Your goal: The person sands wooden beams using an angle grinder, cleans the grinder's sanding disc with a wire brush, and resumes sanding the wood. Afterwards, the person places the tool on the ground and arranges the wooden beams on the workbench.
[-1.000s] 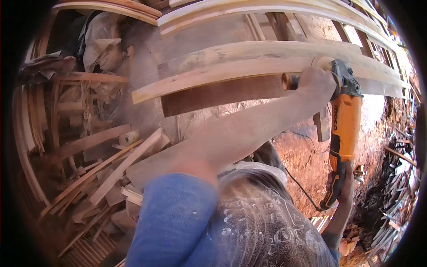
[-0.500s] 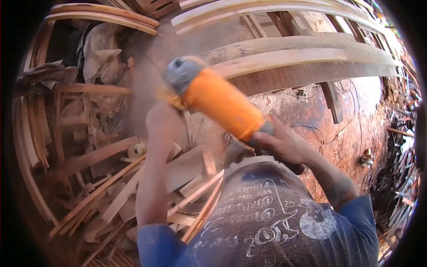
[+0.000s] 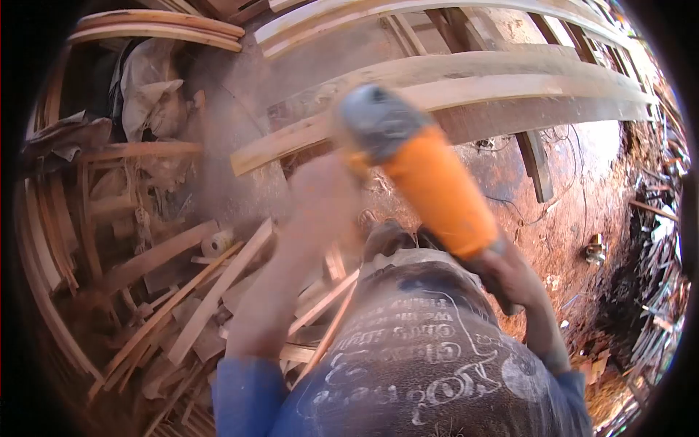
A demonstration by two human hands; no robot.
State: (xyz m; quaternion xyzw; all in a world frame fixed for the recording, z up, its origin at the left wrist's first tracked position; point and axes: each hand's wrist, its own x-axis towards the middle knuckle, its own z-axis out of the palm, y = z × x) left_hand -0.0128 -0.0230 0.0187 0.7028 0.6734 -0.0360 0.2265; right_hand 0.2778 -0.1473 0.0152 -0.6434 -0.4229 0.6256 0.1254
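Observation:
An orange angle grinder [image 3: 440, 193] with a grey head spans the middle of the view, tilted with its head up and to the left over a wooden plank [image 3: 502, 91]. My right hand [image 3: 506, 273] is closed around its rear handle, close to my body. At the head end my left hand [image 3: 328, 186] is closed by a small yellowish part; motion smears its fingers. The grinder's working face is hidden underneath, so I cannot tell whether it touches the wood. Dust hangs around the head.
More long boards [image 3: 437, 9] lie across the top. Offcuts [image 3: 222, 298] are heaped at lower left beside a roll of tape [image 3: 216, 244]. Wooden frames and a pale sack [image 3: 149, 95] stand at left. A cable [image 3: 579, 175] trails on the dusty floor; scraps [image 3: 662, 255] pile at right.
The grinder and both hands have moved right, and the head has swung over the plank. The plank's left end has come into view. My body has shifted slightly left and down.

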